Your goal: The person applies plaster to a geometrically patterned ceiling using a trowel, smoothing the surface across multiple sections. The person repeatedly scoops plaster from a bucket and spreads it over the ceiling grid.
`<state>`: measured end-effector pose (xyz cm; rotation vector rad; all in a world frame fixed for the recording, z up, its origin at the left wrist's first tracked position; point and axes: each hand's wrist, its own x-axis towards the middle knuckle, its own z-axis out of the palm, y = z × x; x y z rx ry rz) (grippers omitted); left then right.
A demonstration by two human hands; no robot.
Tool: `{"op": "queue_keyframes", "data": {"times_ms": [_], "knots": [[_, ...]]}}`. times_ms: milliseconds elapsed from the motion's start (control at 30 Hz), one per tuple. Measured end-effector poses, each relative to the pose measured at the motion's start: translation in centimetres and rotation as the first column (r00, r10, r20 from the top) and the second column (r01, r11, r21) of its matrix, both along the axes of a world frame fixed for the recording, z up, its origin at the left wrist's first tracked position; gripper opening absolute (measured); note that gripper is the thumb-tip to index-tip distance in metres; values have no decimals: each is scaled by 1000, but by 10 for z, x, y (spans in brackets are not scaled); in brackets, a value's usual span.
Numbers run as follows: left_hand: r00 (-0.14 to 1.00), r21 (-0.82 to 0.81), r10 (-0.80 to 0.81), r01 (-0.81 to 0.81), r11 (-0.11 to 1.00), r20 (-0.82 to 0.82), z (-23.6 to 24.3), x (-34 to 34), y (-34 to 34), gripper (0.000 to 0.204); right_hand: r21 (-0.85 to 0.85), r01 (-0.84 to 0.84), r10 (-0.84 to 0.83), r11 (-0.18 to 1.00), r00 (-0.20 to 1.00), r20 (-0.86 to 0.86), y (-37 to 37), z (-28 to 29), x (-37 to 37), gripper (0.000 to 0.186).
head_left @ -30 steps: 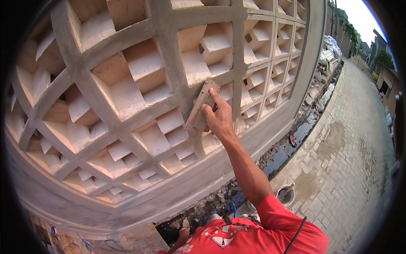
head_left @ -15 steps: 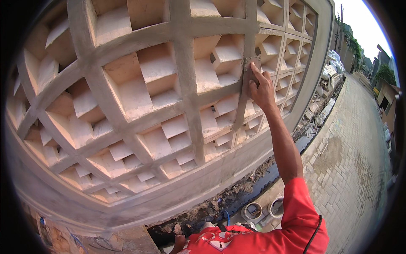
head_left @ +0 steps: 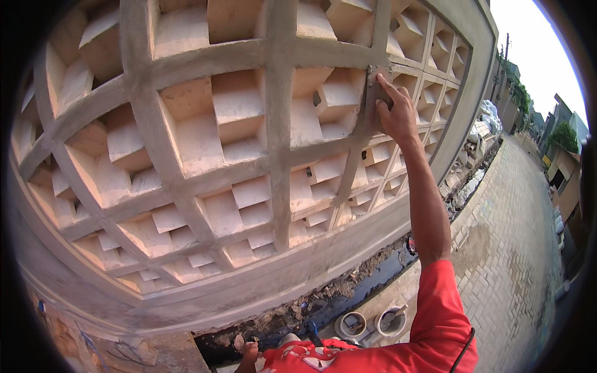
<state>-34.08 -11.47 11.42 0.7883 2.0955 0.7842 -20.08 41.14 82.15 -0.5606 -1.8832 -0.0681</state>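
My right hand [head_left: 398, 112] is raised against a pale concrete wall of openwork blocks [head_left: 236, 99]. It grips a flat steel trowel [head_left: 372, 96], its index finger stretched along the tool. The blade lies flat on an upright grey rib [head_left: 356, 158] between two columns of blocks, and the palm hides the trowel's handle. Low in front of my body, my left hand [head_left: 250, 349] is small in view with its fingers curled. A brownish lump [head_left: 239, 341] shows at its fingers; what it is I cannot make out.
Two round buckets [head_left: 351, 324] [head_left: 392, 321] stand beside a ditch of dark water [head_left: 367, 292] at the wall's foot. A paved lane [head_left: 510, 242] runs off to the right. Rubble and white sacks [head_left: 490, 117] line the wall farther along.
My right hand and the trowel have shifted slightly along the upright rib, staying against it. The whole view has tilted a little, and my left hand has come up slightly.
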Motion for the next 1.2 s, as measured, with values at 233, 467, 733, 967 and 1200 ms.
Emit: {"op": "queue_keyframes", "data": {"times_ms": [233, 467, 733, 967, 1200], "knots": [[993, 21, -86, 88, 996, -80, -9, 17, -4, 18, -255, 22, 44, 967, 968, 249, -8, -132, 16, 59], [990, 41, -28, 34, 999, -135, -19, 35, -13, 18, 60, 25, -28, 998, 999, 35, -25, -8, 9, 54], [671, 95, 391, -566, 819, 629, -50, 27, 16, 25, -60, -9, 21, 998, 981, 195, -2, -109, 3, 57], [715, -240, 552, -499, 833, 429, -26, 51, 36, 19, -640, -593, 635, 489, 745, -205, -40, -71, 75, 50], [889, -264, 434, -389, 883, 142, -73, 41, 59, 22, -633, -731, 735, 255, 572, -364, -25, 16, 57, 43]]}}
